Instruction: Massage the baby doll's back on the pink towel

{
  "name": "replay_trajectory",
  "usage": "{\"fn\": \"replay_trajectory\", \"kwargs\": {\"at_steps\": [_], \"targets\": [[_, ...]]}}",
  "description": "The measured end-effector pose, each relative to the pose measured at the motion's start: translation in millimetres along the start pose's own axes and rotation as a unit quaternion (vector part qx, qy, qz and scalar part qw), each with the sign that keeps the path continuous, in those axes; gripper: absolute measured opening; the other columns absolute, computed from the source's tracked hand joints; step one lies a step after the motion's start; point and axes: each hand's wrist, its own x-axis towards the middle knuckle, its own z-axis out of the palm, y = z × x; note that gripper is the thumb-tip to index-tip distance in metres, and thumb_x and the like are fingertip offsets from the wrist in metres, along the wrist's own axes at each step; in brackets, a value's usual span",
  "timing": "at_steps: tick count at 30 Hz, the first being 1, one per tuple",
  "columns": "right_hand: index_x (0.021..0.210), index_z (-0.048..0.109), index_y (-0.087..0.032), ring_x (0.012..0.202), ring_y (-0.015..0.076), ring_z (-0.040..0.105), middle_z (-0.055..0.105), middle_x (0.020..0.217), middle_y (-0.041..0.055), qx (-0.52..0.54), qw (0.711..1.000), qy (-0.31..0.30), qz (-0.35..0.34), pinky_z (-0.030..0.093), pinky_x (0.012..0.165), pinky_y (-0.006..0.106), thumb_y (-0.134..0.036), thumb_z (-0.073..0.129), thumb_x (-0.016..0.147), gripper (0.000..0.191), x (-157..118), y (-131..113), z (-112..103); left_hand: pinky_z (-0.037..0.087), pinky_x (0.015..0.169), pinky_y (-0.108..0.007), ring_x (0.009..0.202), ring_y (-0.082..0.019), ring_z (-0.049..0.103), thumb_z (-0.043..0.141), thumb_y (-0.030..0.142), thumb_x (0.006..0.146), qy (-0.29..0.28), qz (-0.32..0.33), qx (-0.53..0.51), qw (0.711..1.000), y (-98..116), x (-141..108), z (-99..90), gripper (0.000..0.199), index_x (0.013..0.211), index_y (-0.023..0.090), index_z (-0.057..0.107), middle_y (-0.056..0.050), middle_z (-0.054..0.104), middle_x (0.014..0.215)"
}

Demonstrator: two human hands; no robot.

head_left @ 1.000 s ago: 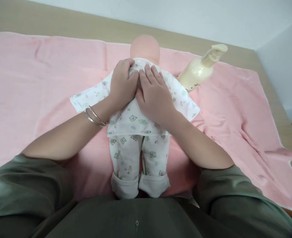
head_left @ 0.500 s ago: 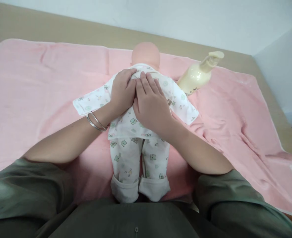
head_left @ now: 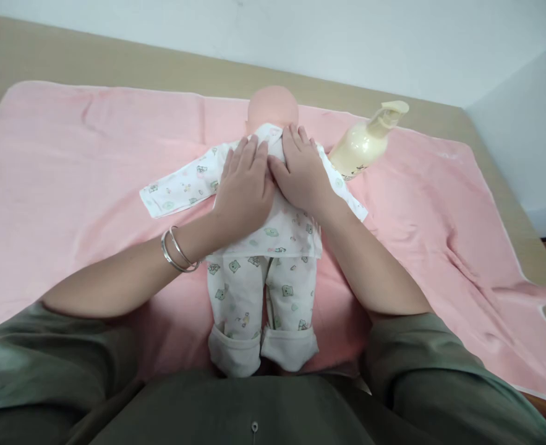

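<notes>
A baby doll (head_left: 273, 108) lies face down, its bald head pointing away from me. It wears a white printed top (head_left: 273, 238) and matching trousers (head_left: 238, 290) with turned-up cuffs. My left hand (head_left: 245, 188) rests flat on the left side of its back, fingers stretched forward, two silver bangles on the wrist. My right hand (head_left: 304, 170) lies flat on the upper right of the back, its fingertips near the collar. The thumbs come close together at the middle. Neither hand grips anything.
A pink blanket (head_left: 115, 142) is spread under the doll on a beige surface (head_left: 161, 59). A cream pump bottle (head_left: 360, 145) leans at the doll's right-hand sleeve. White walls (head_left: 300, 31) rise behind and at the right.
My left hand has slid down the back towards me, while my right hand has moved up and to the right, nearer the collar. The view has shifted slightly.
</notes>
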Motion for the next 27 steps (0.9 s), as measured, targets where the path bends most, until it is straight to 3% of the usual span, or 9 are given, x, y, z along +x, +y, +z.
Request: {"fn": "replay_trajectory", "kwargs": {"at_steps": [2, 5, 8, 11, 14, 17, 20, 23, 27], "targets": [[0.163, 0.031, 0.001, 0.168, 0.039, 0.018, 0.026, 0.176, 0.0224, -0.008, 1.0, -0.004, 0.012, 0.015, 0.138, 0.063, -0.044, 0.036, 0.105, 0.074, -3, -4, -2, 0.018, 0.138, -0.057, 0.163, -0.034, 0.03, 0.042, 0.03, 0.101, -0.012, 0.014, -0.006, 1.0, 1, -2, -0.5, 0.057, 0.156, 0.013, 0.044, -0.017, 0.039, 0.17], [0.16, 0.035, 0.004, 0.164, 0.0423, 0.028, 0.037, 0.17, 0.0271, -0.022, 0.999, 0.016, 0.029, 0.023, 0.135, 0.066, -0.042, 0.035, 0.106, 0.071, -17, -17, -3, 0.024, 0.137, -0.054, 0.16, -0.034, 0.036, 0.045, 0.027, 0.098, -0.013, -0.008, -0.006, 1.0, -10, 11, -0.9, 0.051, 0.147, 0.015, 0.052, -0.017, 0.047, 0.165], [0.157, 0.039, 0.009, 0.159, 0.0471, 0.037, 0.043, 0.165, 0.0324, -0.056, 0.998, 0.035, 0.025, 0.033, 0.13, 0.068, -0.036, 0.035, 0.107, 0.068, -35, -36, -5, 0.039, 0.129, -0.053, 0.145, -0.036, 0.054, 0.043, 0.025, 0.098, 0.005, -0.042, 0.003, 0.999, -21, 32, -2.4, 0.034, 0.124, 0.018, 0.064, -0.018, 0.065, 0.143], [0.152, 0.048, 0.007, 0.153, 0.0475, 0.045, 0.051, 0.159, 0.0318, -0.09, 0.996, 0.018, 0.008, 0.042, 0.124, 0.067, -0.031, 0.036, 0.107, 0.06, -41, -45, -12, 0.049, 0.117, -0.057, 0.126, -0.038, 0.066, 0.04, 0.027, 0.1, 0.002, -0.057, 0.02, 0.998, -23, 40, -5.1, 0.028, 0.106, 0.02, 0.066, -0.019, 0.072, 0.121], [0.139, 0.06, -0.005, 0.144, 0.0406, 0.057, 0.063, 0.148, 0.0237, -0.082, 0.997, -0.01, 0.008, 0.049, 0.119, 0.061, -0.029, 0.033, 0.108, 0.047, -29, -31, -23, 0.043, 0.123, -0.059, 0.135, -0.04, 0.06, 0.038, 0.032, 0.102, -0.005, -0.018, 0.05, 0.999, -13, 26, -6.9, 0.038, 0.122, 0.014, 0.064, -0.023, 0.069, 0.13], [0.143, 0.057, -0.01, 0.152, 0.0381, 0.049, 0.056, 0.158, 0.02, -0.033, 0.998, -0.052, 0.001, 0.045, 0.124, 0.06, -0.039, 0.033, 0.109, 0.05, -12, -8, -29, 0.03, 0.133, -0.058, 0.153, -0.04, 0.045, 0.037, 0.036, 0.103, -0.002, 0.042, 0.07, 0.997, 2, 3, -7.6, 0.054, 0.146, 0.007, 0.054, -0.023, 0.056, 0.155], [0.153, 0.047, -0.006, 0.163, 0.0371, 0.032, 0.042, 0.17, 0.0199, -0.006, 0.998, -0.063, -0.012, 0.032, 0.133, 0.058, -0.047, 0.034, 0.109, 0.062, -4, 3, -25, 0.028, 0.135, -0.057, 0.155, -0.039, 0.044, 0.037, 0.033, 0.103, -0.006, 0.064, 0.073, 0.995, 10, -8, -8.9, 0.054, 0.146, 0.007, 0.056, -0.021, 0.054, 0.159], [0.159, 0.037, 0.007, 0.164, 0.0395, 0.028, 0.037, 0.171, 0.0269, -0.041, 0.999, -0.026, 0.004, 0.024, 0.137, 0.057, -0.042, 0.033, 0.109, 0.07, -11, -7, -14, 0.031, 0.134, -0.057, 0.152, -0.038, 0.048, 0.041, 0.037, 0.103, -0.006, 0.044, 0.035, 0.998, 2, 3, -11.4, 0.049, 0.139, 0.012, 0.062, -0.018, 0.058, 0.155], [0.155, 0.041, 0.011, 0.157, 0.0461, 0.04, 0.047, 0.162, 0.0322, -0.059, 0.998, 0.034, 0.011, 0.034, 0.13, 0.067, -0.034, 0.031, 0.107, 0.067, -33, -33, -5, 0.045, 0.119, -0.064, 0.134, -0.041, 0.06, 0.043, 0.044, 0.102, -0.028, -0.016, 0.008, 0.999, -24, 31, -11.1, 0.036, 0.114, 0.02, 0.068, -0.016, 0.07, 0.134]]}}
